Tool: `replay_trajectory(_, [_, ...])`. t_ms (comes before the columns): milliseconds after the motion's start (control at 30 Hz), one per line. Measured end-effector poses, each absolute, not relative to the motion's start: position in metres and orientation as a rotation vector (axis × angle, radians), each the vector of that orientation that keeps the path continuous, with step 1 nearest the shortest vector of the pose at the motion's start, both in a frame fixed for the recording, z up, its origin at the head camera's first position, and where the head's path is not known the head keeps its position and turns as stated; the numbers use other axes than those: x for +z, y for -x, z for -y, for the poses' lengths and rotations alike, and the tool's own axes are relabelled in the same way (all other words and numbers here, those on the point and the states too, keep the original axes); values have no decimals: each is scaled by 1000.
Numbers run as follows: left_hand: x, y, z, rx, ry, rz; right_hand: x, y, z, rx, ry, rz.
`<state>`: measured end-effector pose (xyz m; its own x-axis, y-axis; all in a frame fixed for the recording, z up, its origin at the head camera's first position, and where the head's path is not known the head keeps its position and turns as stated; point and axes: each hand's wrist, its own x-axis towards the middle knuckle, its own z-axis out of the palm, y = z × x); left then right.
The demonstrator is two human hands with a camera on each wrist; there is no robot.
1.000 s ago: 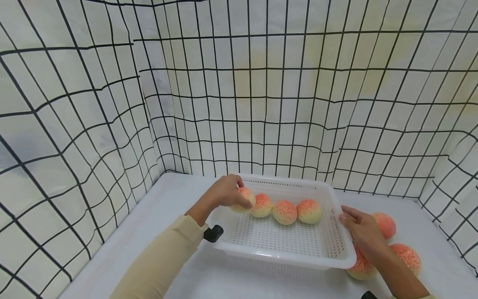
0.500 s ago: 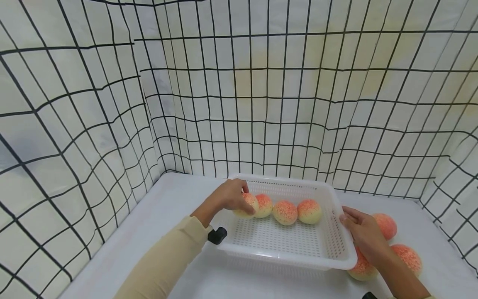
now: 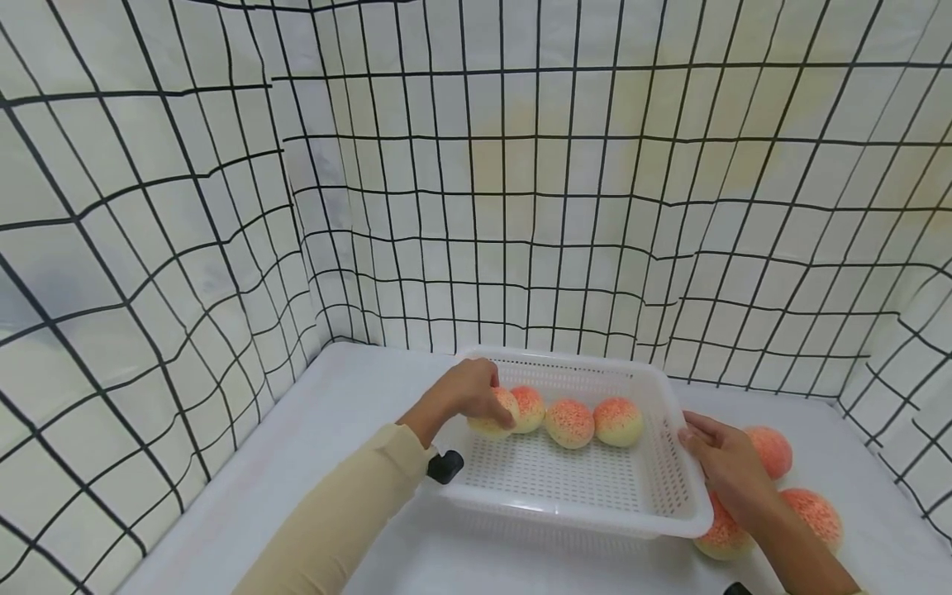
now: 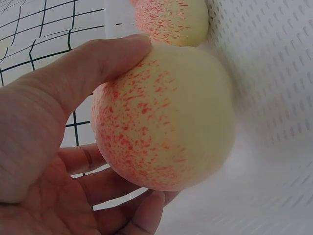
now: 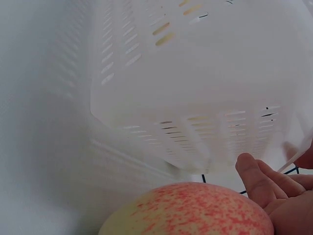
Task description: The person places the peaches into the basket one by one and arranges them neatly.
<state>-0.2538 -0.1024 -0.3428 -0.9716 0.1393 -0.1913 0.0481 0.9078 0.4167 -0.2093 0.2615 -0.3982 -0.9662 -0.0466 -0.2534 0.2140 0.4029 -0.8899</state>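
Note:
My left hand (image 3: 470, 392) grips a peach (image 4: 166, 122), pale yellow with red speckles, thumb on one side and curled fingers on the other. It sits low in a white plastic basket (image 3: 565, 511), at the left end of a row. Three more peaches (image 3: 570, 425) continue that row to the right. At the basket's right side, my right hand (image 3: 727, 464) pinches the rim, thumb over it and fingers beneath. The right wrist view shows the basket's perforated underside from below, raised on that side.
Three peaches lie on the white table (image 3: 297, 463) to the right: a far one (image 3: 771, 452), a near one (image 3: 814, 519), and another (image 3: 720, 533) under my right forearm. Black grid netting (image 3: 550, 198) over white cloth walls the back and sides.
My left hand has moved slightly right and down with its peach, closer to the row. My right hand keeps its hold on the rim.

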Motion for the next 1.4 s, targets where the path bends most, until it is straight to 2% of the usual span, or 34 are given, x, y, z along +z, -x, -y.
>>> replay_trajectory(1400, [-357,257,88,285,-136,-2780,-399,208,-262,-1589,-151,-2424])
